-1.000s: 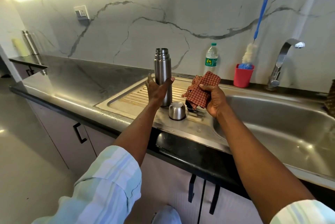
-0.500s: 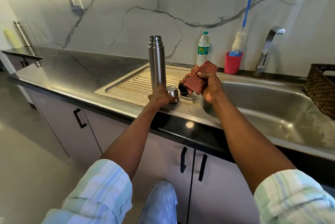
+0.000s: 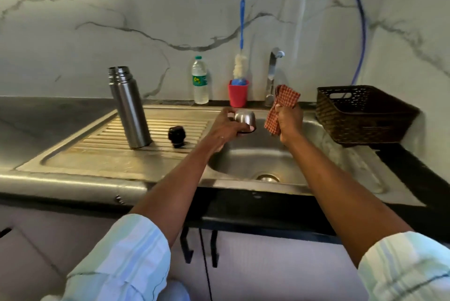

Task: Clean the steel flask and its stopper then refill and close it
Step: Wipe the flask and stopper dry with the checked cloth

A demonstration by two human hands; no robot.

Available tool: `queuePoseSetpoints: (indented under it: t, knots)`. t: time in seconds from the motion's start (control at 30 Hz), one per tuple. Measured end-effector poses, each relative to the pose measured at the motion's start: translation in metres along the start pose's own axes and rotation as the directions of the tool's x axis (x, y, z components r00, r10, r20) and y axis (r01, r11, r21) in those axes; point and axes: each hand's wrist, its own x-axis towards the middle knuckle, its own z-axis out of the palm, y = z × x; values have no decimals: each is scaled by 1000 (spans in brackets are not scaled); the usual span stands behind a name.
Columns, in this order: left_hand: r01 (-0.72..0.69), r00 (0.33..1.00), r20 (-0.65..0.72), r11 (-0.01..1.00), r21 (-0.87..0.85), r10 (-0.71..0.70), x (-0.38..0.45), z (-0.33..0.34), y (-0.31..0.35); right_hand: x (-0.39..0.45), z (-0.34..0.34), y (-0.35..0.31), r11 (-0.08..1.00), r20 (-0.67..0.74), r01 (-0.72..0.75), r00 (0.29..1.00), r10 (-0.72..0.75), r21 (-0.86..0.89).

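Left hand [image 3: 225,127] grips steel cap [image 3: 245,120] over sink basin [image 3: 255,159]. Right hand [image 3: 288,121] clutches checked cloth [image 3: 280,108]. Steel flask [image 3: 129,108] upright on drainboard [image 3: 97,144], 9 o'clock of cap; black stopper [image 3: 177,135] between. Cap likely light, rigid, slick: hold by rim.

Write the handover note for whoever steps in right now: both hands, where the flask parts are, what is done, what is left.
Left hand: holds the steel cap over the sink basin.
Right hand: grips the checked cloth.
Flask: upright on the drainboard, open at the top.
Black stopper: lies beside it on the drainboard.
Water bottle and bottle brush stand at the back.
Done: flask taken apart.
Left: wipe the cap, refill, fit stopper and cap. Whether the flask is already clean cannot be told.
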Motion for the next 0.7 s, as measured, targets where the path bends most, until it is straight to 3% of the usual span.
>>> queuePoseSetpoints:
  t: [0.1, 0.2, 0.33, 0.43, 0.5, 0.57, 0.63, 0.7]
  knots:
    - [-34, 997, 81, 978, 207, 18, 24, 36, -5, 9, -17, 16, 994, -3, -105, 994, 105, 30]
    - [-78, 990, 127, 978, 195, 54, 38, 61, -15, 16, -17, 19, 987, 55, -157, 986, 155, 42]
    - [-41, 994, 100, 998, -45, 46, 52, 69, -31, 26, -5, 33, 980, 111, -13, 993, 36, -197]
    - [-2, 999, -36, 981, -193, -5, 56, 61, -36, 26, 8, 48, 940, 182, 126, 981, -70, -318]
    - [35, 994, -95, 969, -246, -60, 54, 58, -33, 23, 18, 53, 899, 237, 229, 960, -147, -372]
    - [53, 996, -51, 971, -235, -66, 47, 59, -28, 23, 20, 54, 848, 259, 284, 949, -181, -447]
    - [5, 999, 54, 990, -139, 2, 41, 62, -25, 27, 10, 48, 880, 228, 225, 964, -139, -418]
    - [-34, 994, 104, 996, -83, 42, 35, 66, -24, 28, -2, 42, 957, 168, 8, 985, 43, -290]
